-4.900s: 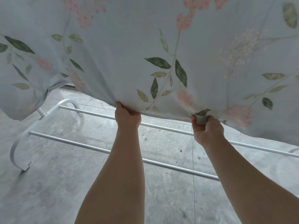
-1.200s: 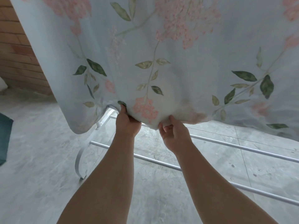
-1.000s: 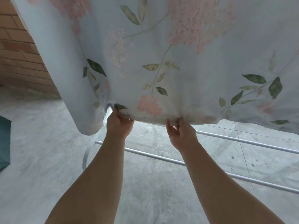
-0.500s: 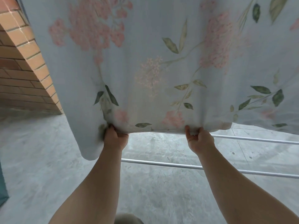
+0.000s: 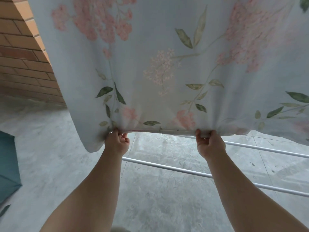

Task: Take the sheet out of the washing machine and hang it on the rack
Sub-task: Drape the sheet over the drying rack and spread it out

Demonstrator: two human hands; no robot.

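Gripping 1 sheet [image 5: 167, 47], 2 hands, left [image 5: 117, 143] and right [image 5: 209, 145], hold its hem above 2 rack rails [image 5: 167, 167].

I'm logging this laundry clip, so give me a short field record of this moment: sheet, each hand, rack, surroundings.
sheet: pale blue with a floral print, hanging, fills the upper view
left hand: grips the lower hem near the sheet's left corner
right hand: grips the same hem, apart from the left
rack: white rails visible below the hem
surroundings: brick wall, grey floor, teal object at the left edge
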